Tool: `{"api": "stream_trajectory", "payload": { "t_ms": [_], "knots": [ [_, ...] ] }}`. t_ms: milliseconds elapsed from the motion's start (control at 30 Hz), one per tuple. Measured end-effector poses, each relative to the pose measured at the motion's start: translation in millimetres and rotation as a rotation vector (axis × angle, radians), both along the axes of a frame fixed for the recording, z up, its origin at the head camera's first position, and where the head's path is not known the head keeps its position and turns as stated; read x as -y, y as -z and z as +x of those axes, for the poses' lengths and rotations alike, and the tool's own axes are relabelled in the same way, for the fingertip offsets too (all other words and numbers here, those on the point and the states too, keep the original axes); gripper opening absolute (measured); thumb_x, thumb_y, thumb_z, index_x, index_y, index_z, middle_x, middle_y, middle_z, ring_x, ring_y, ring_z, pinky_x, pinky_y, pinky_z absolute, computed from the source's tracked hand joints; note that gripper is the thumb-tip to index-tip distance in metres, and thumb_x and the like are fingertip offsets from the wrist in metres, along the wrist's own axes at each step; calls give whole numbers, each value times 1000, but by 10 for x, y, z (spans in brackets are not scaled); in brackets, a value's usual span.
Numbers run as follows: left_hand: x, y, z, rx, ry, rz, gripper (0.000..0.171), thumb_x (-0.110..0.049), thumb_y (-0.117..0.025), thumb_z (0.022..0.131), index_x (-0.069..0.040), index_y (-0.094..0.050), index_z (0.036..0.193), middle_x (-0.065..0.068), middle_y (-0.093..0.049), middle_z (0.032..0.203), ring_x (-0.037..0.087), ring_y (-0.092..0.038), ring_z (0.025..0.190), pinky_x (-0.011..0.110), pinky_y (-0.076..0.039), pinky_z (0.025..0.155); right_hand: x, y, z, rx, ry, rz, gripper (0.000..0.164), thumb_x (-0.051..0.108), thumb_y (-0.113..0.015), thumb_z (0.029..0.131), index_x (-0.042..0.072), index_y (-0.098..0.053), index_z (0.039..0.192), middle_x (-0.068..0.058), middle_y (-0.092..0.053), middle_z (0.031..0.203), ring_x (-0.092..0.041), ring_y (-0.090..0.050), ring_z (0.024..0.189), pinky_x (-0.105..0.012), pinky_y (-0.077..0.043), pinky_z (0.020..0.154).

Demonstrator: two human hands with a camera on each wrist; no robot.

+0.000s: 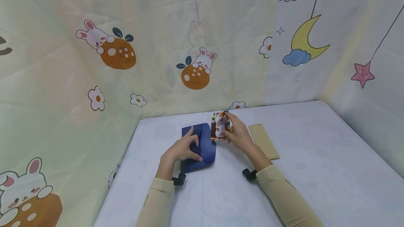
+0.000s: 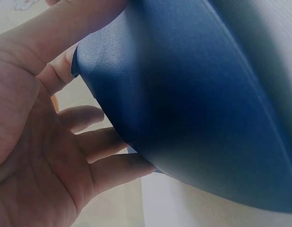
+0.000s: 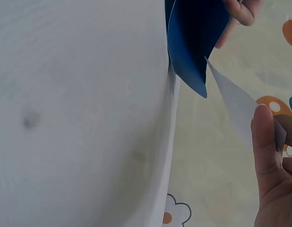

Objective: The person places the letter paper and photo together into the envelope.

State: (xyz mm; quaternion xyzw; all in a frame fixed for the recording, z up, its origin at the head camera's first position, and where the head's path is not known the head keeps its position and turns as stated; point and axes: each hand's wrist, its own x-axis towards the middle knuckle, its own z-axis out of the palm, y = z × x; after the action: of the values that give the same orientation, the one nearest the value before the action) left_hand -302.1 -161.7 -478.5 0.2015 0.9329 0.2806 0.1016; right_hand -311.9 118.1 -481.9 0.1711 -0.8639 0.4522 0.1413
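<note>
Left hand (image 1: 180, 149) grips a blue envelope (image 1: 208, 149), thumb and fingers spread. Just beside the envelope's right edge, the right hand (image 1: 241, 134) pinches an animal picture card (image 1: 219, 127), long axis roughly upright, so the envelope lies left of that grip. Printed cloth (image 1: 157, 55) hangs behind.

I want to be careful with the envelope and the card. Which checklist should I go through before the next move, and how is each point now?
1. Left fingers hold the blue envelope by its edge: ok.
2. Right fingers pinch the picture card: ok.
3. The card's animal picture faces the head camera: ok.
4. Card does not touch the envelope: cannot tell; their edges meet or overlap in the head view.
5. Tan strip lies apart from envelope and card: ok.
6. Envelope has nothing inside: cannot tell; its inside is not fully shown.
</note>
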Motion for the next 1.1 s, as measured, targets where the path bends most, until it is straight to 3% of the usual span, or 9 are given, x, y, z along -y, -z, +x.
{"api": "stream_trajectory", "payload": {
  "t_ms": [267, 433, 567, 767, 1100],
  "knots": [
    [1, -4, 8, 4, 1, 8, 50, -41, -99, 66, -29, -57, 89, 11, -8, 176, 51, -35, 151, 57, -48, 104, 49, 1, 28, 15, -12, -19, 78, 2, -76, 93, 5, -36, 160, -17, -41, 164, -10, -61, 61, -26, -55, 54],
    [-7, -5, 7, 9, -11, 1, 50, -40, -99, 66, -29, -56, 90, 9, -8, 176, 50, -34, 152, 58, -47, 105, 63, 10, 50, 39, -77, -93, 75, -6, -66, 94, 2, -33, 161, -18, -35, 167, -13, -69, 68, -29, -59, 58],
    [-11, -7, 10, 13, -20, -4, 51, -39, -100, 66, -28, -56, 90, 9, -8, 177, 51, -32, 152, 60, -47, 106, 74, 6, 69, 84, -100, -84, 75, -8, -61, 93, 2, -33, 161, -18, -31, 169, -11, -70, 68, -30, -59, 59],
    [-19, -17, 16, 16, -27, -3, 51, -40, -100, 66, -29, -57, 90, 9, -8, 177, 50, -32, 152, 60, -46, 107, 85, -14, 89, 154, -155, -68, 76, -9, -62, 91, 2, -33, 161, -21, -31, 169, -11, -72, 68, -30, -59, 60],
    [-18, -18, 14, 17, -23, 3, 50, -40, -99, 66, -29, -57, 91, 10, -8, 176, 51, -33, 152, 61, -45, 108, 79, 6, 85, 173, -177, -40, 76, -7, -65, 92, 3, -34, 161, -19, -34, 168, -13, -73, 69, -27, -57, 58]
  ]
}}
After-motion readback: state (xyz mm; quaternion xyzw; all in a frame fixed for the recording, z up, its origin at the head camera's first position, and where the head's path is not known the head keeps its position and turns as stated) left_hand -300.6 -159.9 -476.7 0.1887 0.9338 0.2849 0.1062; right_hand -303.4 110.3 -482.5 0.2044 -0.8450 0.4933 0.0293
